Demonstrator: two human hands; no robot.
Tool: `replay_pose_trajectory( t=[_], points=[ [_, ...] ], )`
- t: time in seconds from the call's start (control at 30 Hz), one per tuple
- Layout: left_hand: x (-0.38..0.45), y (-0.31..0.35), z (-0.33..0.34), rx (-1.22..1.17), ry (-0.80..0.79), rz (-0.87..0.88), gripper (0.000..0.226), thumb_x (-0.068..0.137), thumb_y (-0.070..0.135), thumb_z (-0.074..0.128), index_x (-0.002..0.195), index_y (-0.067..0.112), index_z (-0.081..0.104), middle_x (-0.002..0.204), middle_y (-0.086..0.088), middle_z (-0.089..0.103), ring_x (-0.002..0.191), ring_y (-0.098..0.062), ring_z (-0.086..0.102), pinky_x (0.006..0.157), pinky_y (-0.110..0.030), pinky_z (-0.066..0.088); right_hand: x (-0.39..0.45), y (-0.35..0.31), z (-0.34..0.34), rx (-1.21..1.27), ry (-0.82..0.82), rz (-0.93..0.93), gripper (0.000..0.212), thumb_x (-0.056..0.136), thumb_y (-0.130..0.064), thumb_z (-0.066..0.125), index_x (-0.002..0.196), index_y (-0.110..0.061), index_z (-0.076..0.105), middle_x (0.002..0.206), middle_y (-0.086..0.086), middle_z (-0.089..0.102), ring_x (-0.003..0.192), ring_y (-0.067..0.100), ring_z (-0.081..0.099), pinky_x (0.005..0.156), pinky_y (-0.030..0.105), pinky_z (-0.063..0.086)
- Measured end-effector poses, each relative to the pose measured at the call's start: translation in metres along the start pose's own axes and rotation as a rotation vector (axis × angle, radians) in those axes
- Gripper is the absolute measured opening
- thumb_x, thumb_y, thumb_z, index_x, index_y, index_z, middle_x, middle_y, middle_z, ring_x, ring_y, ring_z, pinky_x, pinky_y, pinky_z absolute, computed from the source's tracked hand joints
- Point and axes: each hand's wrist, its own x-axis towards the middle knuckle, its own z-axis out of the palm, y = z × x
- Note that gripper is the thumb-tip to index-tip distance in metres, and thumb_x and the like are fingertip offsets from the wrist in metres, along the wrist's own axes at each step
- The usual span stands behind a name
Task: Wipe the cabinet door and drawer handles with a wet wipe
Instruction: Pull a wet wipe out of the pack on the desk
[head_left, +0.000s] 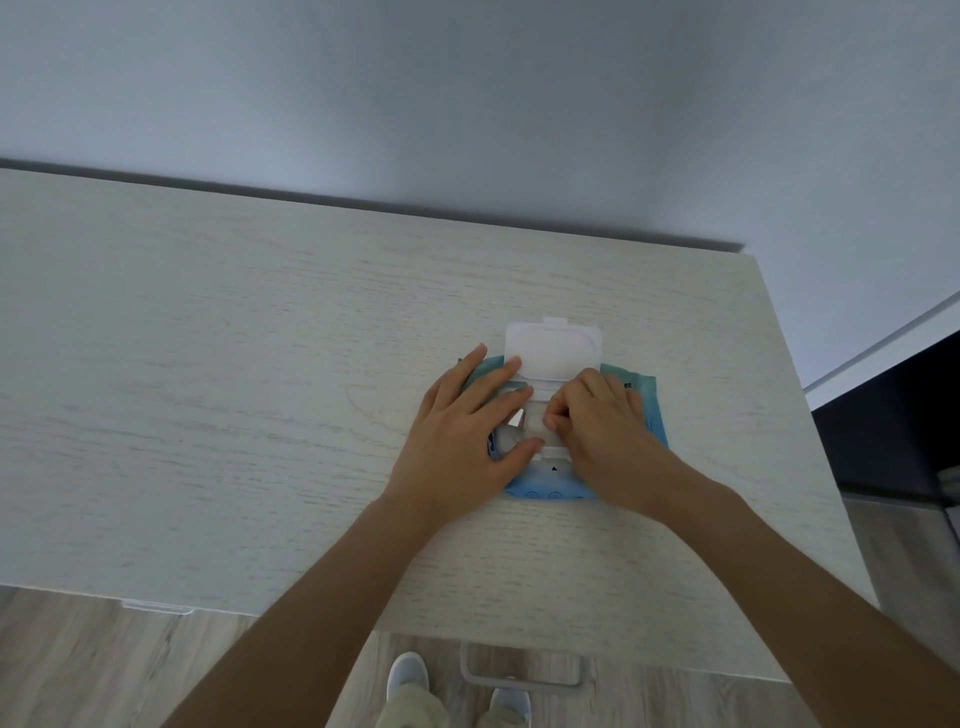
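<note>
Her left hand (462, 431) presses flat on the soft wipe pack (644, 410) while her right hand (597, 421) pinches a limp, damp wipe (535, 423) at the opening.

Dim bluish daylight, soft shadows, wide-angle edge bending, slight softness

No legible text. Wipes pack (644, 410): small dark print at upper right edge and marks along front edge, too blurred to read.

two bare forearms with no sleeves showing, left hand (470, 431), right hand (602, 423), pale trousers (415, 709) (only the knees), light shoes (409, 670)
</note>
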Motion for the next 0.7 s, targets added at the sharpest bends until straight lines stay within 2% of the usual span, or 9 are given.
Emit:
replay_pose_trajectory(
  t=[0.1,0.17,0.3,0.43,0.5,0.6,0.7],
  points=[
    [0.000,0.000,0.000,0.019,-0.009,0.012,0.052,0.085,0.052,0.050,0.121,0.016,0.063,0.139,-0.001,0.049,0.139,-0.023,0.027,0.108,-0.042,0.031,0.000,0.003,-0.012,0.041,0.075,-0.035,0.007,0.091,-0.015,0.057,0.091,-0.013,0.063,0.095,0.000,0.051,0.090,0.013,0.041,0.084,0.025,0.035],
    [-0.001,0.001,-0.001,0.024,-0.012,0.013,0.053,0.085,0.053,0.049,0.121,0.015,0.062,0.140,-0.001,0.049,0.140,-0.023,0.027,0.108,-0.041,0.030,-0.004,0.004,-0.015,0.011,0.128,-0.070,0.006,0.085,-0.014,0.065,0.088,-0.010,0.068,0.091,0.003,0.057,0.087,0.016,0.048,0.082,0.029,0.041],
    [-0.001,0.001,0.000,0.028,0.003,0.024,0.055,0.085,0.053,0.052,0.121,0.014,0.063,0.140,-0.002,0.049,0.140,-0.023,0.027,0.110,-0.041,0.030,-0.007,0.003,-0.010,-0.108,0.203,-0.174,0.007,0.073,-0.010,0.077,0.075,-0.010,0.070,0.074,0.004,0.061,0.070,0.020,0.056,0.066,0.034,0.048],
    [-0.001,0.002,0.001,0.034,0.014,0.030,0.054,0.084,0.052,0.053,0.120,0.012,0.064,0.139,-0.003,0.050,0.139,-0.024,0.029,0.109,-0.043,0.031,-0.008,-0.002,-0.006,-0.184,0.261,-0.216,0.012,0.073,-0.009,0.075,0.065,-0.010,0.066,0.067,0.004,0.058,0.062,0.020,0.052,0.057,0.032,0.045],
    [-0.001,0.002,0.001,0.030,0.014,0.035,0.054,0.084,0.051,0.054,0.120,0.012,0.064,0.139,-0.004,0.050,0.138,-0.025,0.029,0.109,-0.044,0.032,-0.009,-0.005,-0.002,-0.087,0.284,-0.168,0.011,0.076,-0.010,0.070,0.066,-0.009,0.068,0.067,0.004,0.059,0.062,0.019,0.053,0.057,0.032,0.046],
    [-0.001,0.001,0.000,0.017,0.006,0.026,0.055,0.083,0.050,0.054,0.121,0.012,0.062,0.140,-0.003,0.048,0.139,-0.024,0.028,0.109,-0.043,0.032,-0.006,-0.008,0.004,0.115,0.291,0.000,0.008,0.080,-0.008,0.068,0.072,-0.007,0.071,0.071,0.007,0.062,0.065,0.018,0.055,0.063,0.036,0.051],
    [-0.001,0.001,0.000,0.012,-0.003,0.019,0.055,0.083,0.050,0.054,0.122,0.012,0.062,0.141,-0.003,0.048,0.140,-0.024,0.027,0.108,-0.043,0.032,-0.001,-0.009,0.001,0.068,0.215,0.046,0.011,0.084,-0.015,0.065,0.080,-0.008,0.072,0.080,0.007,0.063,0.074,0.018,0.055,0.071,0.035,0.049]
  ],
)
